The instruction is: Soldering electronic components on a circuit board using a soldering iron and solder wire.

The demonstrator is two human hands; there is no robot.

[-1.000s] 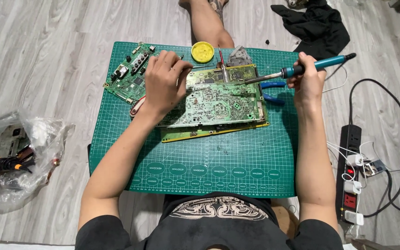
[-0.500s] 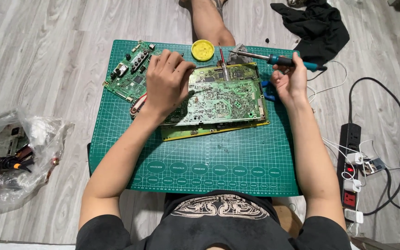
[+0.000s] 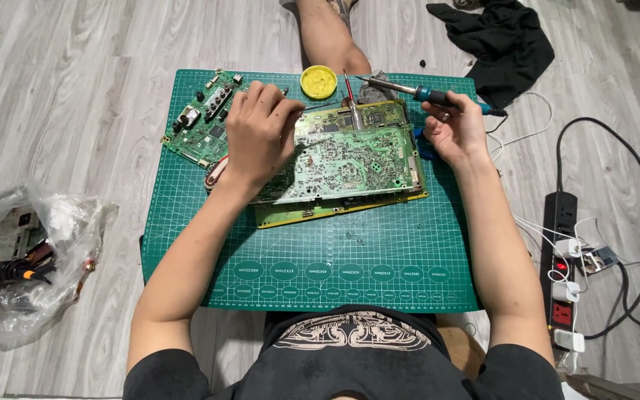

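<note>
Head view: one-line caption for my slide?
Left hand steadies a circuit board on a green cutting mat; right hand holds a soldering iron.

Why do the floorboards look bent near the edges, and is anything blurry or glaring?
Head view: the wide lens bows the floorboards toward the frame edges. Light is soft and even, with only faint shadows under the left hand and right hand. The circuit board and green cutting mat look sharp, without motion blur. The clear plastic bag catches mild glare.
</note>
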